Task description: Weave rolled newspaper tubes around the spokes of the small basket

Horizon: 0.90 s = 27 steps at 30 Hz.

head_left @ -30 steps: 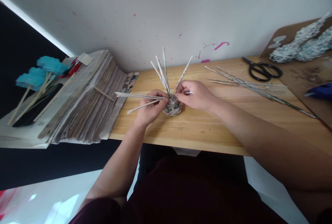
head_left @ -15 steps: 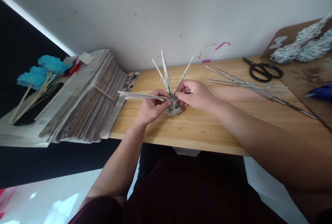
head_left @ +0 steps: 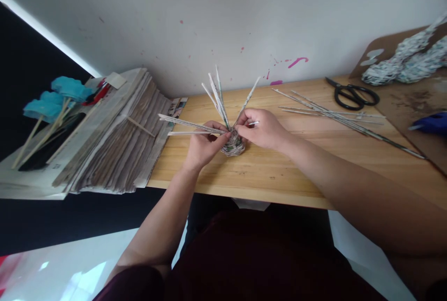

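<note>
Between my hands a small basket woven from rolled paper tubes [head_left: 233,147] stands on the wooden table. Several loose tube ends [head_left: 217,94] fan out from its top, toward the wall and to the left. My left hand [head_left: 206,147] is closed on the basket's left rim, thumb on the weave and fingers behind, partly hidden. Paper tubes stick out past its knuckles. My right hand [head_left: 258,126] pinches at the rim's right side, by a tube that slants up and right. A short white tube end [head_left: 253,123] pokes out between its fingers.
Loose paper tubes [head_left: 335,115] and black scissors [head_left: 352,96] lie to the right. Beyond them are a cardboard sheet [head_left: 401,101], white woven pieces [head_left: 394,61] and a blue tool [head_left: 431,124]. A tall paper stack [head_left: 115,138] with blue flowers [head_left: 70,87] stands left.
One more tube now stands upright among those toward the wall. The tubes at the left have spread apart, one lower than the others. Both hands stay at the basket's rim.
</note>
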Available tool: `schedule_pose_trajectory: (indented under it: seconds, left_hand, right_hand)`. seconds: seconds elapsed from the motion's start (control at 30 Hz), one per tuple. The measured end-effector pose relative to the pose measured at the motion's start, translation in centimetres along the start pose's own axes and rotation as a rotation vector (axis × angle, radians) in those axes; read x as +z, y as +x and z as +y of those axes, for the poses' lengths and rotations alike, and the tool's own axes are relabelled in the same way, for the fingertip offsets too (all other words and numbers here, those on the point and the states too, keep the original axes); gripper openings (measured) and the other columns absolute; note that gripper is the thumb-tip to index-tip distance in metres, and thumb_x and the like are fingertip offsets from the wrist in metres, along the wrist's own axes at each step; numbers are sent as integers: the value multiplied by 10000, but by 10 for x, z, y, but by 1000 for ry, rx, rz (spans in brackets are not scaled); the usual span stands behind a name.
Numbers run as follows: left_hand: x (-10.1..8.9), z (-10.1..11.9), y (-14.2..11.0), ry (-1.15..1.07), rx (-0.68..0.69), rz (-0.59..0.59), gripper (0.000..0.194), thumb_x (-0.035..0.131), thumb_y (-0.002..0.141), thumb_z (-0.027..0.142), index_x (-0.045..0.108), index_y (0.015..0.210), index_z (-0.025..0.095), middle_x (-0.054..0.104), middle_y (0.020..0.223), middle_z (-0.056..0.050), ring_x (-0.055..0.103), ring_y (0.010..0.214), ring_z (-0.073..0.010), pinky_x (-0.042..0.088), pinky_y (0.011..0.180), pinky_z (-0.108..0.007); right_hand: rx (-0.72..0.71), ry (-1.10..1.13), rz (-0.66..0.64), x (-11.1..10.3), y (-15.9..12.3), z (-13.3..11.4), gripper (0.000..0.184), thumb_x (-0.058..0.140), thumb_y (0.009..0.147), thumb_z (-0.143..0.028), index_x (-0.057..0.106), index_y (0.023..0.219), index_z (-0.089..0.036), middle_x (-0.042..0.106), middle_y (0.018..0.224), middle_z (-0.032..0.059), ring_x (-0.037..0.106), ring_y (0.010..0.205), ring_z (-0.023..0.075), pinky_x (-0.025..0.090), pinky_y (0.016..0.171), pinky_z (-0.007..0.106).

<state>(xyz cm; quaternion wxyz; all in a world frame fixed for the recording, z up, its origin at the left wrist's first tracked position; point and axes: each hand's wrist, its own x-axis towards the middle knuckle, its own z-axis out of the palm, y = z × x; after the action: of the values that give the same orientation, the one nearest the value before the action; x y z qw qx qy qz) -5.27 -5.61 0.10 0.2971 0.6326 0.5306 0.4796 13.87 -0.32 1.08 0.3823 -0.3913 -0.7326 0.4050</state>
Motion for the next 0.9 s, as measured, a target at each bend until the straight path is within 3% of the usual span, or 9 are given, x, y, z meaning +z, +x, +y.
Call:
schedule_pose_trajectory:
  seconds: [0.1, 0.3, 0.43, 0.63, 0.77, 0.9]
  left_hand:
    - [2, 2, -1, 85, 16, 29, 167, 779, 790, 316, 721, 812, 161, 711, 756, -32, 592, 620, -113, 462, 549, -221]
    - [4, -4, -4, 105, 89, 45, 135, 744, 822, 295, 726, 819, 161, 716, 756, -32, 600, 635, -110, 465, 576, -223]
    - [4, -5, -5, 77, 99, 22, 127, 739, 830, 281, 710, 820, 158, 705, 741, -24, 593, 622, -104, 457, 571, -217]
    - [5, -1, -5, 103, 139, 26, 109, 717, 843, 262, 688, 807, 164, 688, 738, -13, 568, 622, -95, 441, 582, -214]
    - [5, -4, -4, 104, 142, 28, 110, 718, 838, 266, 682, 806, 168, 692, 755, -20, 572, 638, -101, 443, 597, -220]
    - [8, -5, -5, 104, 126, 54, 117, 715, 832, 268, 669, 791, 169, 690, 757, -21, 574, 643, -106, 446, 601, -227]
  right_hand:
    - [-21, 29, 4, -2, 1, 1, 47, 678, 744, -193, 635, 729, -187, 696, 715, 17, 632, 679, 150, 463, 627, 273]
    - [-33, 243, -153, -3, 5, 4, 120, 706, 719, -172, 615, 795, -185, 705, 756, 15, 645, 680, 138, 508, 643, 269]
    - [-19, 280, -125, 1, 5, 7, 95, 692, 755, -180, 645, 838, -183, 709, 754, 9, 664, 668, 138, 538, 649, 278]
    - [-62, 171, -67, 4, 0, 3, 165, 764, 791, -325, 716, 847, -177, 741, 763, 28, 665, 683, 147, 522, 656, 291]
    - [-82, 105, -18, 6, -2, 1, 92, 723, 806, -266, 690, 801, -180, 727, 743, 21, 665, 675, 146, 512, 661, 289]
    - [-8, 131, -18, 3, 1, 2, 96, 710, 726, -178, 624, 766, -194, 700, 710, 15, 668, 667, 167, 508, 625, 292]
